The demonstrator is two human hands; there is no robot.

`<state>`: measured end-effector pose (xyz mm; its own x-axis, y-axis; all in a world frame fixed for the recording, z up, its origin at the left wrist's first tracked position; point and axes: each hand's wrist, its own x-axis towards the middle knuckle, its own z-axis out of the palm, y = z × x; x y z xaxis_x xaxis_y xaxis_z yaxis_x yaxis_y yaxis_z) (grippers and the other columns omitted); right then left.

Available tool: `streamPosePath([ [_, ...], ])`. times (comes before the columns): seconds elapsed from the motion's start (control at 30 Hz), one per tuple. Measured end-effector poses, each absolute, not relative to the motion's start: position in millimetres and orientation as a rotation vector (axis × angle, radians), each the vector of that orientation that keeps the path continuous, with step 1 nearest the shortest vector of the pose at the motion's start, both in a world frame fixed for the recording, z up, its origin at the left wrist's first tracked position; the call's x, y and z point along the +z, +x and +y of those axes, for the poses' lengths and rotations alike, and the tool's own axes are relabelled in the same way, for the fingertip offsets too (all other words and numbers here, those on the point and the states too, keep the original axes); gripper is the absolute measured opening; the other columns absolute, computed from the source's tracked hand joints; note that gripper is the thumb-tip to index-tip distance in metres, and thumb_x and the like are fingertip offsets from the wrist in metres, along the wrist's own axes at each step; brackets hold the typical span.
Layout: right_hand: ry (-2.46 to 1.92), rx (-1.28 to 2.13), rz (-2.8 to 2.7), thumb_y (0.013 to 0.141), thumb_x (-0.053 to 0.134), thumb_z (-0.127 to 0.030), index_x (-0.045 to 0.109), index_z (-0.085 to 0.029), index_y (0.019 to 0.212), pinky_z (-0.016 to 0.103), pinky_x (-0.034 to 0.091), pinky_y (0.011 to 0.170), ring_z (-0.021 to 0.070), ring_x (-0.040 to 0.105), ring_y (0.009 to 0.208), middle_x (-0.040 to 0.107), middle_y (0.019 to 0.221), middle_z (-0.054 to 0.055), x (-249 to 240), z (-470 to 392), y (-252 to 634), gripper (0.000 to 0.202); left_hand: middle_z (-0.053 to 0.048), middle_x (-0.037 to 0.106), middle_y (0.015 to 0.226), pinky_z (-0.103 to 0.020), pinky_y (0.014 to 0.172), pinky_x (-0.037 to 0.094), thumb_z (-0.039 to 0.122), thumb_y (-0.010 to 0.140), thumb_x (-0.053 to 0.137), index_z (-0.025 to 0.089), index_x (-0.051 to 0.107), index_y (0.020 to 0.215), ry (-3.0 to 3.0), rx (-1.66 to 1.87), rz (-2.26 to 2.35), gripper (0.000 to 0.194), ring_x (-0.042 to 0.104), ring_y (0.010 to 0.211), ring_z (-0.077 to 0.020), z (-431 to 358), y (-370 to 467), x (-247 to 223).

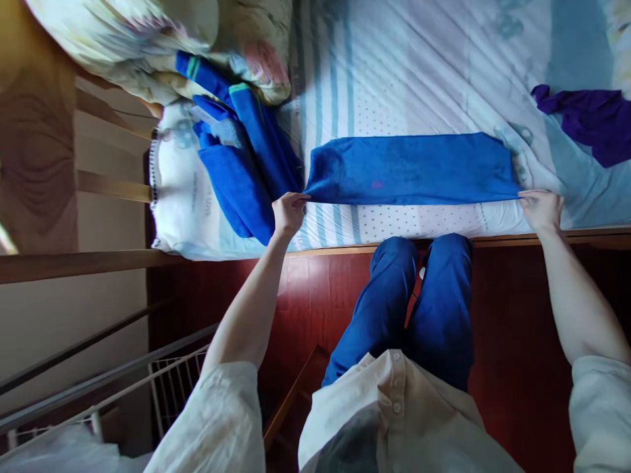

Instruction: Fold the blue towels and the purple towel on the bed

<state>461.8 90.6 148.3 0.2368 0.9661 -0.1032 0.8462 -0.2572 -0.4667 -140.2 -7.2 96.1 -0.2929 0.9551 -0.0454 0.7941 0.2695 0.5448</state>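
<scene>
A blue cloth (409, 171), folded into a long flat strip, lies across the near part of the bed (384, 112). My left hand (290, 213) pinches its near left corner. The near right corner is pinched between the fingers of my right hand (541, 207), so the near edge runs straight between both hands. Left of the strip, a heap of blue clothing (236, 161) with green trim lies loosely on the bed, close to my left hand.
A purple cloth (596, 121) lies on the bed at the right. Pale bedding (197, 39) is bunched at the upper left, beside a white pillow (180, 177). Wooden rails (89, 263) and a white wire rack (170, 387) stand at the left.
</scene>
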Motion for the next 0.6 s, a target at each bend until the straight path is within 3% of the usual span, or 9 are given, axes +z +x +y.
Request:
streamPosePath([
  [0.2, -2.288, 0.566, -2.077, 0.076, 0.067, 0.001, 0.051, -0.022, 0.060, 0.038, 0.037, 0.095, 0.0211, 0.051, 0.097, 0.072, 0.090, 0.012, 104, 72, 463, 0.033, -0.016, 0.074, 0.111, -0.055, 0.107, 0.047, 0.016, 0.091, 0.048, 0.021, 0.078, 0.099, 1.936, 0.071, 2.060, 0.032, 0.058, 0.126, -0.0367, -22, -132, 65],
  [0.37, -2.297, 0.557, -2.119, 0.078, 0.061, 0.001, 0.048, -0.023, 0.058, 0.037, 0.034, 0.088, 0.0198, 0.046, 0.088, 0.067, 0.084, 0.010, 100, 70, 467, 0.033, -0.017, 0.073, 0.105, -0.049, 0.098, 0.051, 0.015, 0.093, 0.041, 0.019, 0.077, 0.105, 1.991, -0.096, 2.010, 0.038, 0.063, 0.111, -0.0340, -20, -135, 62],
  [0.6, -2.392, 0.484, -2.091, 0.076, 0.062, 0.001, 0.045, -0.023, 0.054, 0.037, 0.035, 0.087, 0.0201, 0.043, 0.085, 0.060, 0.076, 0.007, 121, 56, 484, 0.037, -0.020, 0.071, 0.105, -0.044, 0.088, 0.053, 0.011, 0.092, 0.038, 0.016, 0.075, 0.098, 1.998, -0.291, 1.977, 0.038, 0.067, 0.101, -0.0334, -48, -128, 66],
])
